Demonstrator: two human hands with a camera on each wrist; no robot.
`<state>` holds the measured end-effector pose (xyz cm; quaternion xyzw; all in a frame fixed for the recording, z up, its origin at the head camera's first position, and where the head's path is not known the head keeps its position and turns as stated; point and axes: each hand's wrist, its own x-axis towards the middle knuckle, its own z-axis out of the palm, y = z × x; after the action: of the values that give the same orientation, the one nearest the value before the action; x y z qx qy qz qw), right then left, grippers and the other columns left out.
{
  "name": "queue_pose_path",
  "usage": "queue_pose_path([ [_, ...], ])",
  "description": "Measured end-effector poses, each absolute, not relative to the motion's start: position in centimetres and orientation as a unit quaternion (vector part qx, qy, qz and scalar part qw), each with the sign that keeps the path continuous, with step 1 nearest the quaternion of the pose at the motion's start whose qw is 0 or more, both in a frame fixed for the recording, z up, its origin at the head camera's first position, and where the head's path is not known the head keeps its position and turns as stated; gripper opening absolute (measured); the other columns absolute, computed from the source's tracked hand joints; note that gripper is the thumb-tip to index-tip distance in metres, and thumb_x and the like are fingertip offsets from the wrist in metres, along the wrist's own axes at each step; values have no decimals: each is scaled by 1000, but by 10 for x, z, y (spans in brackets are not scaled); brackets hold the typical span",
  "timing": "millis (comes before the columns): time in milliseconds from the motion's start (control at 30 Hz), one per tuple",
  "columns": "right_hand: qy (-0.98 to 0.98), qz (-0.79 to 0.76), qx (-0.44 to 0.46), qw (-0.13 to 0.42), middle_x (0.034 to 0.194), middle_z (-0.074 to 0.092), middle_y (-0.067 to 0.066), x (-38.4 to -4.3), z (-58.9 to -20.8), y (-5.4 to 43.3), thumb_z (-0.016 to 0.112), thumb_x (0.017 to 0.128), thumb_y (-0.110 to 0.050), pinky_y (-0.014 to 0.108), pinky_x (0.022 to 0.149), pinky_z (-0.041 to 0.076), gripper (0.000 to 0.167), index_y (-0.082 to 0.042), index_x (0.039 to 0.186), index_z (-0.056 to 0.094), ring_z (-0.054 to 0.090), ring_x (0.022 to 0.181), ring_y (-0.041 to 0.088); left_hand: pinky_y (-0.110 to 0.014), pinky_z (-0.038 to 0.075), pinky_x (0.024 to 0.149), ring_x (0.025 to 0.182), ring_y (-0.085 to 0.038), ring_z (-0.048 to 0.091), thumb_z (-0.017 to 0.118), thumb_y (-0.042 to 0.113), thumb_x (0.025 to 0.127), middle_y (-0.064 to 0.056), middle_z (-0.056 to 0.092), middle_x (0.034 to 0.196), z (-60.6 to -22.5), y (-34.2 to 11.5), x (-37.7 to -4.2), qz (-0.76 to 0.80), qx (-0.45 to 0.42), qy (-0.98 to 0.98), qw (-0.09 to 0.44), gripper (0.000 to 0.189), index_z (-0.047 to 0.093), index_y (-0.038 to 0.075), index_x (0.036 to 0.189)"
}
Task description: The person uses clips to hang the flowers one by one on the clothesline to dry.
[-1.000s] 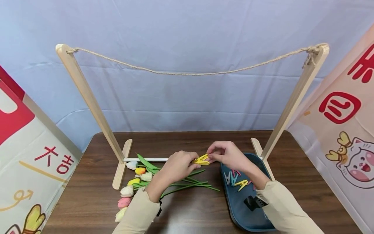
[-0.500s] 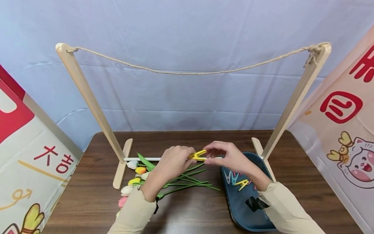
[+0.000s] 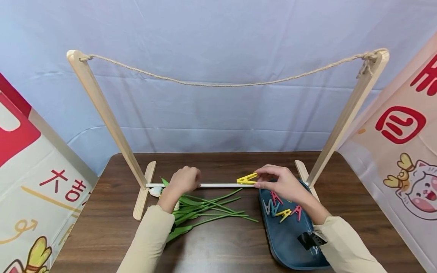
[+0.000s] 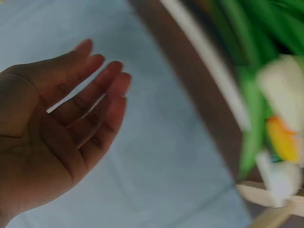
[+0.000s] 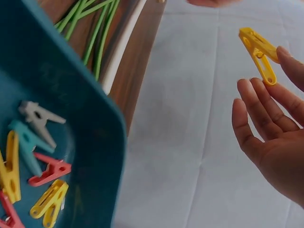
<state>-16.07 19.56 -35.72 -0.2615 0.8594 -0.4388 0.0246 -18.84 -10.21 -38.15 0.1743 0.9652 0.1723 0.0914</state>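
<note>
A yellow clothespin [image 3: 247, 178] is pinched by its handle ends between the thumb and fingers of my right hand [image 3: 280, 183], above the white bar. In the right wrist view the clothespin [image 5: 259, 54] points away from the hand [image 5: 280, 118]. My left hand [image 3: 184, 180] hovers over the tulips' leaves, holding nothing; the left wrist view shows its fingers [image 4: 107, 90] loosely bent. Beneath it lie the tulips [image 3: 191, 210], their stems pointing right. Most blossoms are hidden behind the left arm in the head view; a white one [image 4: 284, 90] shows in the left wrist view.
A blue tray [image 3: 278, 246] at the right holds several clothespins [image 5: 38, 123]. Behind the hands stands a wooden frame [image 3: 106, 110] with a sagging rope [image 3: 218, 85] on top and a white bar [image 3: 222, 185] low down. The brown table [image 3: 232, 250] lies beneath.
My left hand has let go of the yellow clothespin and moved left over the tulips. My right hand now holds the clothespin alone and has shifted slightly right.
</note>
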Motion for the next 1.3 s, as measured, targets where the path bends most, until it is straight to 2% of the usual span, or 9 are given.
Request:
queue_pose_path([
  [100,867,-428,-254,31,89,62,3,-160,-361,201,70,81,-17,28,64,47,30,-3,106,64,57,76,13,-34,48,63,76,-21,60,65,4,83,-5,63,86,-398,-108,-194,154,146,967,141,12,68,6,94],
  [133,868,-427,-252,34,89,62,2,-160,-362,203,70,80,-17,28,63,47,30,-2,106,64,57,76,13,-32,46,58,69,-18,57,62,2,84,-3,60,79,-403,-109,-196,152,140,966,154,7,67,6,87],
  [233,870,-423,-251,40,88,62,2,-160,-365,206,71,80,-17,27,63,47,31,-1,106,64,56,76,12,-27,32,49,52,-12,36,54,0,88,2,42,58,-415,-111,-199,151,120,964,184,26,56,9,64],
  [333,869,-424,-249,49,87,62,2,-159,-366,207,71,80,-17,27,63,47,32,-1,106,64,57,76,13,-29,19,49,52,-14,16,48,1,91,0,20,52,-424,-113,-201,144,105,963,203,41,36,13,54],
  [467,870,-423,-246,63,87,62,2,-159,-367,208,71,80,-17,26,63,48,32,-1,107,64,57,76,14,-30,25,49,52,-16,28,47,1,91,-3,34,53,-434,-114,-204,118,92,966,209,39,43,12,55],
  [633,869,-426,-238,83,89,62,3,-159,-367,210,70,81,-18,26,63,48,34,0,108,63,58,76,15,-34,36,54,68,-23,52,48,2,91,-11,57,76,-439,-113,-206,90,81,974,193,25,61,7,70],
  [800,872,-422,-236,78,88,62,3,-159,-368,215,70,81,-18,26,63,48,34,1,108,62,58,76,15,-36,40,55,79,-28,59,50,2,90,-14,62,89,-441,-113,-207,79,77,978,175,19,65,7,80],
  [1100,888,-391,-240,31,81,62,-1,-159,-371,226,70,80,-13,27,60,48,23,1,99,66,56,69,10,-35,36,53,68,-24,54,51,1,90,-11,58,80,-437,-120,-204,98,72,977,173,19,63,8,77],
  [1300,890,-393,-231,15,85,64,2,-156,-366,235,68,81,-11,26,58,47,20,0,97,67,56,68,12,-27,23,45,48,-14,22,49,-3,87,0,32,50,-417,-132,-201,155,89,972,152,37,47,11,53],
])
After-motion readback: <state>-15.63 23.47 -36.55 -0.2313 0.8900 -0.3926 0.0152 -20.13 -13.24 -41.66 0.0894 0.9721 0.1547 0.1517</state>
